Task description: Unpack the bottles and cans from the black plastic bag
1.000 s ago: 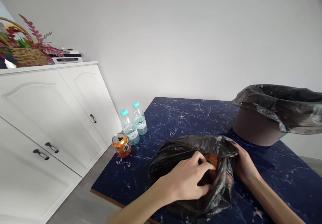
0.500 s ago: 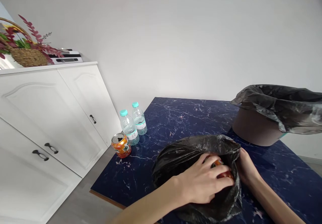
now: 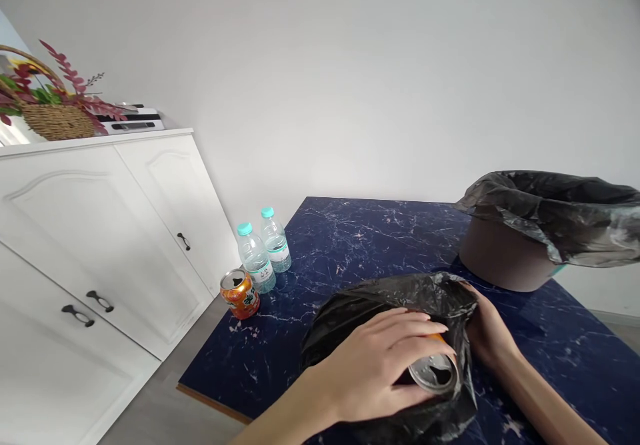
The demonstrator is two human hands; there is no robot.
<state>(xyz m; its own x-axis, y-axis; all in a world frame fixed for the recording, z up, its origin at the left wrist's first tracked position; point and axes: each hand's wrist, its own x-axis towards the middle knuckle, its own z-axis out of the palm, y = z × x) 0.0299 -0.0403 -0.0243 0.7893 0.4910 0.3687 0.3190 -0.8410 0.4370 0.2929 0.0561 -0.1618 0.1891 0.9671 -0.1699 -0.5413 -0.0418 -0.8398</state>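
Note:
My left hand (image 3: 385, 358) is wrapped around an orange drink can (image 3: 434, 370) at the mouth of a black plastic bag (image 3: 350, 312). The can's silver top, with its drinking hole open, faces toward me and to the right. My right hand (image 3: 487, 328) grips the bag's rim on the right side, its fingertips partly hidden by the plastic. At the left edge of the table a second orange can (image 3: 240, 294) stands upright, its top opened. Right behind it are two clear plastic bottles with turquoise caps, a nearer bottle (image 3: 257, 258) and a farther bottle (image 3: 276, 240).
A brownish bin (image 3: 505, 252) lined with a black bag (image 3: 565, 205) stands at the table's right rear. The dark blue marbled table (image 3: 360, 232) meets a plain wall. At left is a white cabinet (image 3: 75, 232) with a flower basket (image 3: 57, 120) on top.
My left hand has turned the can, so its silver top now shows where its orange side did before. My right hand stays at the bag's rim.

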